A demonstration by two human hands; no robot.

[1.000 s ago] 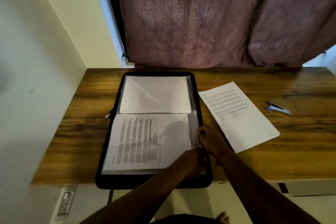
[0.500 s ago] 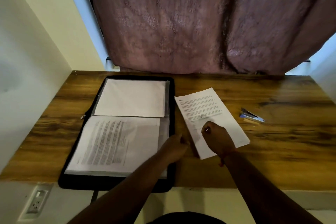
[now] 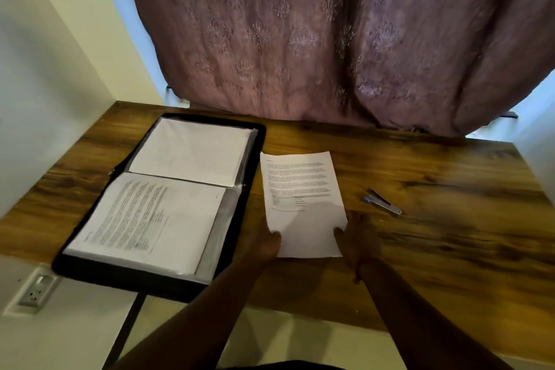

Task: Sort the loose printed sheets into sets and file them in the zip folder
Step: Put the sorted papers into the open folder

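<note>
- Paper (image 3: 301,204) lies on the desk (image 3: 450,219) just right of the folder (image 3: 168,201), a printed set with text on its upper half, and both hands hold its near end.
- Left hand (image 3: 264,245) pinches the near left corner, thumb on top of the sheet; right hand (image 3: 359,237) pinches the near right edge the same way, fingers tucked under.
- Folder sits open and flat; its near half shows a printed page in a clear sleeve, its far half a blank white sheet.
- Likely step: lift this set and carry it left into the folder. Best done with both pinches kept level so the sheets stay square and do not fan; if the set is unstapled, a firmer thumb press would keep the pages together.
- Sleeve openings seem to run along the folder's right side, next to the paper, so a short sideways slide should serve better than a high lift. I cannot tell which sleeve is free.
- Stapler (image 3: 383,204) lies right of the paper, well apart from it, out of the path.
- Folder's near edge overhangs the desk's front edge, so pressing down there could tip it.
- Curtain (image 3: 300,39) hangs behind the folder, touching the desk's back edge; bare wood lies right of the stapler.
</note>
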